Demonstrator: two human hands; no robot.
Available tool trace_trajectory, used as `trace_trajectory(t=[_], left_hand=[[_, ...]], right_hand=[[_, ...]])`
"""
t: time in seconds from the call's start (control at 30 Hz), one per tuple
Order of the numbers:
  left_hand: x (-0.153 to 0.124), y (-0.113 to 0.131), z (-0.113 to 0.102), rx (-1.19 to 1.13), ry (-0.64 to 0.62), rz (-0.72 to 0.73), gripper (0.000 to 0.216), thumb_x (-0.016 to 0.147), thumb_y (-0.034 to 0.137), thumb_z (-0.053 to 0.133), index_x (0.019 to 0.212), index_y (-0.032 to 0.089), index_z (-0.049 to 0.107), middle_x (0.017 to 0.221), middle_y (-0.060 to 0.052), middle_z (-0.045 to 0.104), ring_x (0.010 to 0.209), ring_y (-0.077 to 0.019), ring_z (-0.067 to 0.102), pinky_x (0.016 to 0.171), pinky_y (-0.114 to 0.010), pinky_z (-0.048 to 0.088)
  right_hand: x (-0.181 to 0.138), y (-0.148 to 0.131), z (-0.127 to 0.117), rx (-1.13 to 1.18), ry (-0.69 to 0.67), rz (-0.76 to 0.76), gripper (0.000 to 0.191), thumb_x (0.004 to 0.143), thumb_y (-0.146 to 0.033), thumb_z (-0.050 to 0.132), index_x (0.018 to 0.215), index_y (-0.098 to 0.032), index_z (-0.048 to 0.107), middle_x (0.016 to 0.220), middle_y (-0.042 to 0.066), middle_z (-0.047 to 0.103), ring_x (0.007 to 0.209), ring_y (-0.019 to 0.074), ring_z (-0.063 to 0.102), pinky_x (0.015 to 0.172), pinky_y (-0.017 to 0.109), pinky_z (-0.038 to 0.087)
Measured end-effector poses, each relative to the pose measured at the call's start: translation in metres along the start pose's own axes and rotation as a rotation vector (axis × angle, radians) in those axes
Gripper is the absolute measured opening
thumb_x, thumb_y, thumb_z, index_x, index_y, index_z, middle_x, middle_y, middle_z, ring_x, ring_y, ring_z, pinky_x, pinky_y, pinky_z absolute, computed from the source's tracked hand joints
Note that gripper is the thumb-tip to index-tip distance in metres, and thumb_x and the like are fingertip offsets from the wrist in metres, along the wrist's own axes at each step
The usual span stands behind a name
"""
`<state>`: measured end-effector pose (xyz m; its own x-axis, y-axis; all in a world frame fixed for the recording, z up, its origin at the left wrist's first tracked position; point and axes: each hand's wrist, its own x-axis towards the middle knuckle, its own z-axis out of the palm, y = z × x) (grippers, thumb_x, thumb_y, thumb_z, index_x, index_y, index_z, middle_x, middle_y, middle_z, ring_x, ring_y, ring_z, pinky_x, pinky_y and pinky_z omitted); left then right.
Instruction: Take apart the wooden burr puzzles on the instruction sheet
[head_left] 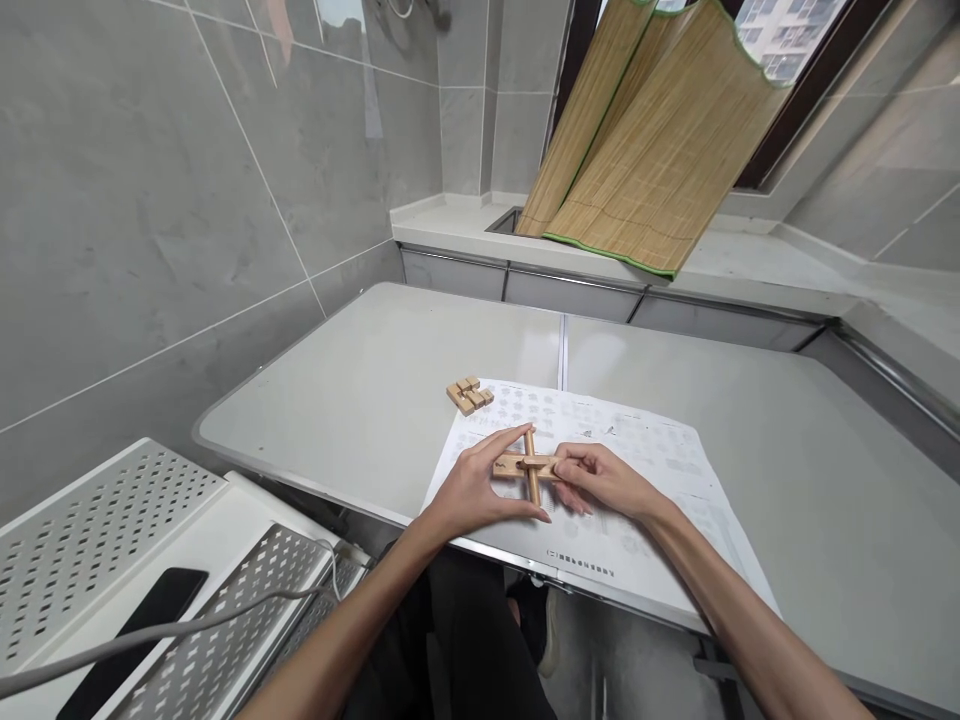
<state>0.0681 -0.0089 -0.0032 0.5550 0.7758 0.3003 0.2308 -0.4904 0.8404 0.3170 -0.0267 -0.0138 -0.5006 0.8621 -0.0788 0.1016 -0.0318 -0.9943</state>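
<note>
Two notched wooden bars crossed into a wooden cross [529, 466] are held just above a printed sheet of paper [645, 450] on the grey table [360, 380]. My left hand [474, 490] pinches the upright bar between forefinger and thumb. My right hand [600, 478] is closed on the right end of the level bar. Several more loose wooden pieces [469, 394] lie together at the sheet's far left corner, apart from both hands.
A rolled bamboo mat [660, 150] leans on the back ledge under the window. At lower left stands a white perforated metal rack [97, 520] with a black phone [142, 620] and a grey cable [187, 625]. Tiled wall runs along the left.
</note>
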Motion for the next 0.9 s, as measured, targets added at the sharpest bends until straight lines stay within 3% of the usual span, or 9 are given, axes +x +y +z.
trace_trajectory(t=[0.13, 0.27, 0.37, 0.57, 0.7, 0.83, 0.9], left_hand=[[0.000, 0.001, 0.000, -0.033, -0.012, -0.024, 0.102, 0.064, 0.045, 0.098, 0.153, 0.034, 0.051, 0.154, -0.008, 0.059, 0.143, -0.0318, 0.055, 0.121, -0.045, 0.043], [0.001, 0.004, 0.000, -0.056, -0.009, 0.039, 0.079, 0.067, 0.041, 0.097, 0.138, 0.032, 0.065, 0.153, -0.008, 0.059, 0.140, -0.0326, 0.057, 0.119, -0.047, 0.046], [0.001, 0.006, -0.001, -0.067, -0.020, 0.061, 0.058, 0.073, 0.041, 0.093, 0.127, 0.030, 0.074, 0.163, -0.010, 0.047, 0.141, -0.0341, 0.056, 0.119, -0.048, 0.048], [0.001, 0.005, -0.002, -0.029, 0.000, 0.088, 0.046, 0.081, 0.039, 0.087, 0.125, 0.030, 0.078, 0.174, -0.008, 0.025, 0.148, -0.0371, 0.049, 0.122, -0.048, 0.044], [0.001, 0.002, 0.000, 0.024, 0.100, 0.065, 0.020, 0.089, 0.035, 0.080, 0.107, 0.027, 0.085, 0.168, -0.008, 0.040, 0.150, -0.0363, 0.046, 0.122, -0.049, 0.043], [0.002, 0.001, 0.001, 0.020, 0.137, 0.074, 0.014, 0.088, 0.035, 0.081, 0.100, 0.028, 0.086, 0.164, -0.008, 0.046, 0.152, -0.0341, 0.043, 0.123, -0.047, 0.042], [0.003, 0.002, 0.001, 0.010, 0.129, 0.078, 0.013, 0.089, 0.035, 0.080, 0.099, 0.029, 0.086, 0.149, -0.010, 0.061, 0.154, -0.0330, 0.040, 0.124, -0.048, 0.042]], right_hand=[[0.001, -0.003, 0.002, 0.018, -0.017, -0.003, 0.043, 0.099, -0.061, 0.062, 0.082, -0.021, 0.060, 0.062, -0.001, 0.068, 0.046, 0.0116, 0.055, 0.048, 0.025, 0.042], [0.003, -0.004, 0.004, 0.018, -0.026, -0.004, 0.044, 0.099, -0.061, 0.062, 0.081, -0.021, 0.060, 0.062, -0.001, 0.068, 0.045, 0.0110, 0.055, 0.048, 0.025, 0.042], [0.006, -0.004, 0.005, 0.027, -0.007, -0.006, 0.044, 0.099, -0.061, 0.061, 0.082, -0.021, 0.060, 0.062, -0.001, 0.067, 0.045, 0.0109, 0.055, 0.047, 0.024, 0.042], [0.010, 0.000, 0.006, 0.035, 0.045, -0.046, 0.042, 0.101, -0.061, 0.060, 0.089, -0.020, 0.063, 0.065, -0.001, 0.068, 0.049, 0.0129, 0.059, 0.051, 0.026, 0.046], [0.012, 0.003, 0.005, 0.066, 0.147, -0.055, 0.042, 0.100, -0.061, 0.062, 0.084, -0.022, 0.061, 0.064, -0.001, 0.068, 0.049, 0.0129, 0.057, 0.052, 0.027, 0.047], [0.013, 0.002, 0.005, 0.103, 0.218, -0.043, 0.045, 0.095, -0.065, 0.066, 0.081, -0.022, 0.061, 0.067, 0.000, 0.069, 0.049, 0.0136, 0.058, 0.051, 0.027, 0.047], [0.014, 0.002, 0.005, 0.119, 0.241, -0.047, 0.046, 0.093, -0.066, 0.067, 0.080, -0.022, 0.061, 0.066, 0.000, 0.069, 0.048, 0.0137, 0.058, 0.050, 0.028, 0.047]])
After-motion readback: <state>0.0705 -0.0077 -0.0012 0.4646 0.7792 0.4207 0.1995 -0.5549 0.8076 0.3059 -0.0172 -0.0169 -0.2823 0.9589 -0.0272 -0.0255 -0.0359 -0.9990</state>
